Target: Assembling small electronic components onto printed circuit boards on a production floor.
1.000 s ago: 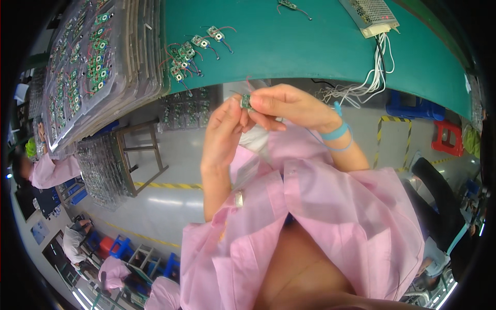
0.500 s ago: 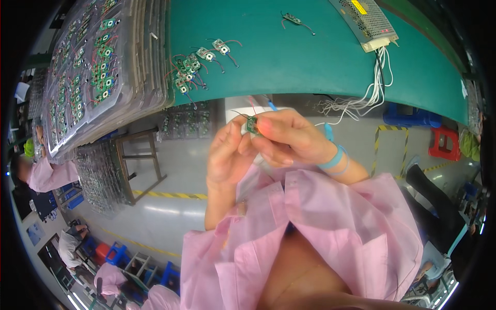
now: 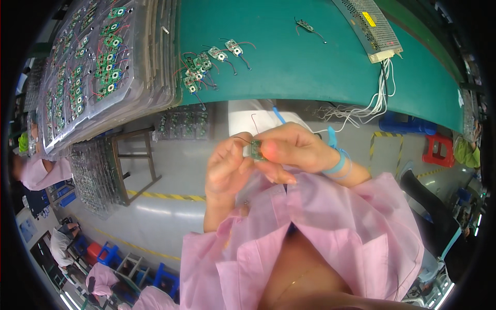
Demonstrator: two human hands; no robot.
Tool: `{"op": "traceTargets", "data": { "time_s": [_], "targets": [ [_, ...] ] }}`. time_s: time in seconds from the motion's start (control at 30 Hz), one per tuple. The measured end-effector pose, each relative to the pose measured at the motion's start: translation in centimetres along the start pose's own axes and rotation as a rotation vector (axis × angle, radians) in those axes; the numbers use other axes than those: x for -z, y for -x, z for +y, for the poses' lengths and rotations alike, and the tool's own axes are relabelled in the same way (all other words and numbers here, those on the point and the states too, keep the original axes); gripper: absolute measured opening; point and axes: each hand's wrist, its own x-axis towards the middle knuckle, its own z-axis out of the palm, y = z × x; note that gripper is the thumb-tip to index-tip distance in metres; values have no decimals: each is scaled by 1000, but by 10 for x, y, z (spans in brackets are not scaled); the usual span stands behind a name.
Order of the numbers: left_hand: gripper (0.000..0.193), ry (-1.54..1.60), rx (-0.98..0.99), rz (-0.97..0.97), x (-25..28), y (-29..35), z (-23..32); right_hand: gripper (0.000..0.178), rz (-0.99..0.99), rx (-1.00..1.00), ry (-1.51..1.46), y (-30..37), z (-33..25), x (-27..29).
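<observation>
Close to my chest, my right hand pinches a small green circuit board between thumb and fingers. A thin red wire sticks up from the board, and a dark wire runs off toward the left. My left hand is closed at the board's left edge, its fingertips on a small white piece that touches the board. Fingers partly hide how the two pieces meet. A blue band with a strap circles my right wrist.
On the green table lie a cluster of wired boards and a single board. Stacked clear trays of boards rise at the left. A metal power supply with white wires sits right. A red stool stands beyond.
Both hands with the board have come slightly lower, nearer my chest. The board has turned a little and more of the white piece shows. The whole view has shifted slightly.
</observation>
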Motion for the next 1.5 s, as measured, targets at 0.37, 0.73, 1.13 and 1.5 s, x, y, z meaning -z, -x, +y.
{"op": "traceTargets", "data": {
  "time_s": [0.37, 0.73, 1.13, 1.5],
  "targets": [
    [18, -1715, -474, 638, 35, -4, 11, 26, 762, 134, 1474, -57, -34, 105],
    [16, -1989, -426, 629, 35, -38, 15, 26, 778, -105, 1687, -81, -28, 98],
    [19, -1531, -445, 540, 14, -24, -1, 22, 1352, 390, 1950, -25, -46, 170],
    [17, -996, -123, 356, 14, -17, -20, 17, 1133, 402, 1779, -24, -27, 160]
  ]
}}
